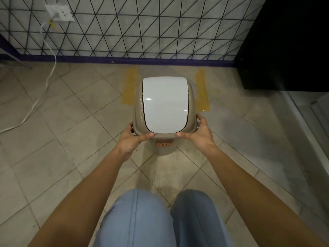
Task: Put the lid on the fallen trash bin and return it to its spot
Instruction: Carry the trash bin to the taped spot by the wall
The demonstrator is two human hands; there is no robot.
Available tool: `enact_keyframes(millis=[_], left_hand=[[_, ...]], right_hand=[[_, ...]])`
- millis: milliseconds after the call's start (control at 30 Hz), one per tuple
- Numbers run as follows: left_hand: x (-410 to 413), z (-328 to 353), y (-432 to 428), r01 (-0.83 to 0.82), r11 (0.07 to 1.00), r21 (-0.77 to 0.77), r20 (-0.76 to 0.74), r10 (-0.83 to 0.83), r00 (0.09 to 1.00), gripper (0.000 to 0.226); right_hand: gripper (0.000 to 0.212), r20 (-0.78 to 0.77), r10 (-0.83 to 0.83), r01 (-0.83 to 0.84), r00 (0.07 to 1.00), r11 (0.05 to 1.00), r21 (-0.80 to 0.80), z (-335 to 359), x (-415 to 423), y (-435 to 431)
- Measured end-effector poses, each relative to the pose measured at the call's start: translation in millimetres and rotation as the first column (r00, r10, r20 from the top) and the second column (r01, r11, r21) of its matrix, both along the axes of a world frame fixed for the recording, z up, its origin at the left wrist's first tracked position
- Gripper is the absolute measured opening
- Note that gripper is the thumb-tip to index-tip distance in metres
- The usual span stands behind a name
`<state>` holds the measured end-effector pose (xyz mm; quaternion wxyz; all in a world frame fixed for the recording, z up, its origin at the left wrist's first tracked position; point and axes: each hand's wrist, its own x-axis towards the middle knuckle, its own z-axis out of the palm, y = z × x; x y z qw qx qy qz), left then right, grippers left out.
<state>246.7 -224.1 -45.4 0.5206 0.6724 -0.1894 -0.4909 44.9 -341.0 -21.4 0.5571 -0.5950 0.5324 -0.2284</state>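
A beige trash bin (164,148) stands upright on the tiled floor, with an orange label on its front. Its lid (165,104), a beige frame with a white swing flap, sits on top of the bin. My left hand (132,139) grips the lid's near left corner, thumb along the front edge. My right hand (199,133) grips the near right corner the same way. Two yellow tape strips, one on the left (130,85) and one on the right (203,90), lie on the floor beside and just behind the bin.
A tiled wall with a purple skirting (160,60) runs behind the bin. A white cable (49,77) hangs from a wall socket (59,13) and trails over the floor at left. A dark cabinet (284,41) stands at right. My knees in blue trousers (160,220) are at the bottom.
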Motion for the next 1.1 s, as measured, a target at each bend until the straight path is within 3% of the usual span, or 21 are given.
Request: enact_keyframes(millis=[400,733,1100], left_hand=[[38.5,-9.5,-56.2,-0.003,0.997,-0.083,0.039,0.006,0.999,0.105],[63.0,-13.4,-92.1,-0.011,0.994,-0.104,0.057,0.017,0.998,0.096],[88.3,-15.6,-143.6,0.02,0.99,-0.138,0.149,0.001,0.989,0.089]], right_hand=[[0.112,0.036,-0.028,0.028,0.999,1.0,0.0,-7.9,40.7,-58.7],[0.113,-0.037,-0.001,-0.001,0.999,0.999,-0.037,-7.9,68.2,-99.1],[0.115,-0.136,0.1,-0.128,0.986,0.967,-0.221,-9.1,80.7,-146.4]])
